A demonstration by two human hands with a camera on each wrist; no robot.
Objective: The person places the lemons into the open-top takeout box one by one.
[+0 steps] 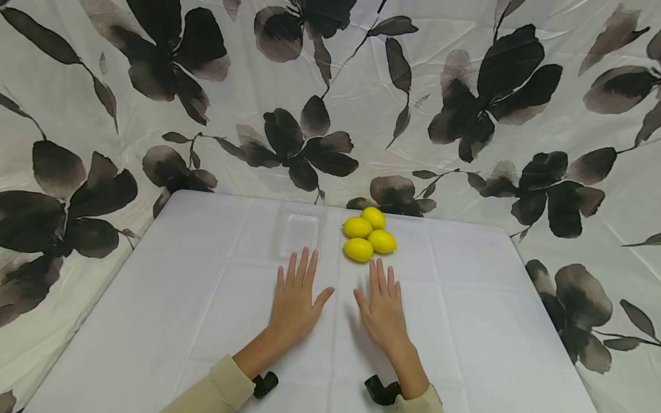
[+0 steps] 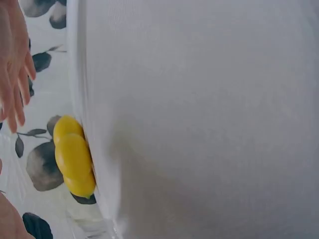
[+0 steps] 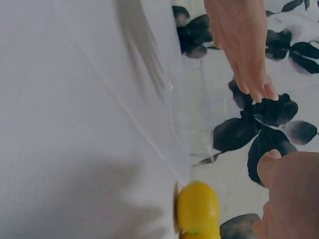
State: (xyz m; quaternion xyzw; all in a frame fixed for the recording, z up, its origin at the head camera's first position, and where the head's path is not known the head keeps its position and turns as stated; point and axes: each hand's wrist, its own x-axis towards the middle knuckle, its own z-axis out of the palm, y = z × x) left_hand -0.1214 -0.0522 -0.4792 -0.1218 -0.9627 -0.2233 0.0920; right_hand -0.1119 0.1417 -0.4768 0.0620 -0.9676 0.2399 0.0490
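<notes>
Yellow lemons (image 1: 374, 239), four in number, are found clustered on a white tablecloth (image 1: 155, 310) near its far edge, to the right of a clear tray (image 1: 302, 229). The left hand (image 1: 295, 304) is held with fingers straight and thumb spread, its fingertips overlapping the tray's near edge in the head view; contact cannot be determined. The right hand (image 1: 383, 312) is likewise extended, its fingertips just beside the lemons. A floral-patterned sheet (image 1: 361, 86) is hung behind.
</notes>
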